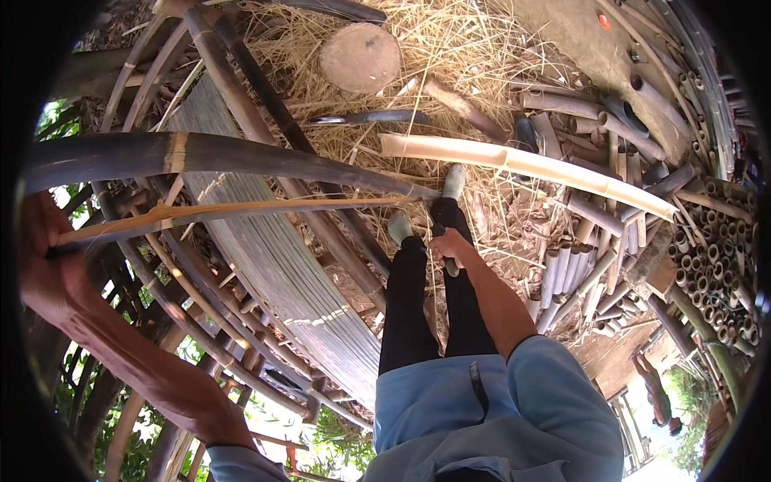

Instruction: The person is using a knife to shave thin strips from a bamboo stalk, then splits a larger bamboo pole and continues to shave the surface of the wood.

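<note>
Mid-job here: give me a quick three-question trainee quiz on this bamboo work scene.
1. True or false: the left hand grips the long thin tan bamboo strip.
2. What sits on the dry straw near the top edge? A) round pale wooden block B) metal bucket C) coiled rope
3. Fill in: the long pale split bamboo half lies just beyond the person's ____.
Key: 1 true; 2 A; 3 feet.

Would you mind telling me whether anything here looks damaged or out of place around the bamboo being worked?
The long bamboo pole is split lengthwise: a pale strip peels away below it, its far end held in the left hand. The right hand grips a tool handle. Straw-like shavings litter the ground. Nothing else stands out.
</note>
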The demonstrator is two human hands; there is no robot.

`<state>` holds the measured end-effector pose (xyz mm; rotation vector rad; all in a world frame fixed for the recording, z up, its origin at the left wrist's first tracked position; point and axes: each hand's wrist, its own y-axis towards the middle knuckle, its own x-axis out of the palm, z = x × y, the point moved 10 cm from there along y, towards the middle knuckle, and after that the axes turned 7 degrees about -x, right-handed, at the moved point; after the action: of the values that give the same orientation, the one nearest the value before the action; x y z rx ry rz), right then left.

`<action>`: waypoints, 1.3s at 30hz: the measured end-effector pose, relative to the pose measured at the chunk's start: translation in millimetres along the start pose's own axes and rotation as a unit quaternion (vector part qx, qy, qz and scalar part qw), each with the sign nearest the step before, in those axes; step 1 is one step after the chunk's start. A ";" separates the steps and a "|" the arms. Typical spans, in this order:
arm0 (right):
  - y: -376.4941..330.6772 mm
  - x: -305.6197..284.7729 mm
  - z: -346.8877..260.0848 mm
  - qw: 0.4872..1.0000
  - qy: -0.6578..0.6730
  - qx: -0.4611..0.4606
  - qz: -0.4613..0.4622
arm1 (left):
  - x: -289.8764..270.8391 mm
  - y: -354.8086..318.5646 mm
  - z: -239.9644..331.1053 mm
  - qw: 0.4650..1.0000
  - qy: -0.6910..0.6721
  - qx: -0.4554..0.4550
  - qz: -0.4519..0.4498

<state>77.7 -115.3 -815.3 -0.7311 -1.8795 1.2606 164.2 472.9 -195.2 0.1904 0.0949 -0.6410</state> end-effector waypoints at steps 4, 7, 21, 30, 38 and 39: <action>-30.7 54.0 -18.5 0.907 0.396 0.075 -0.122 | 9.9 -1.3 -4.0 0.999 -0.028 -0.014 -0.020; -53.3 71.9 -35.4 0.930 0.358 0.044 -0.076 | 18.2 -5.8 2.0 0.994 -0.046 -0.061 -0.072; -375.4 75.8 -305.6 0.813 -0.417 -0.407 0.021 | 56.3 2.0 10.1 0.983 -0.144 -0.012 0.117; -435.9 163.6 -407.9 0.776 -0.403 -0.484 -0.003 | 51.2 6.9 3.4 0.984 -0.101 -0.060 0.132; -428.9 192.4 -423.7 0.719 -0.465 -0.515 -0.011 | 42.3 6.9 -4.3 0.980 -0.106 -0.073 0.153; -423.7 193.0 -424.0 0.721 -0.476 -0.503 -0.009 | 44.9 6.5 -2.9 0.981 -0.099 -0.077 0.150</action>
<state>298.3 102.4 -267.1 -0.5595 -3.5146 0.4341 203.8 452.3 -203.8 -0.0096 -0.0760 -0.3461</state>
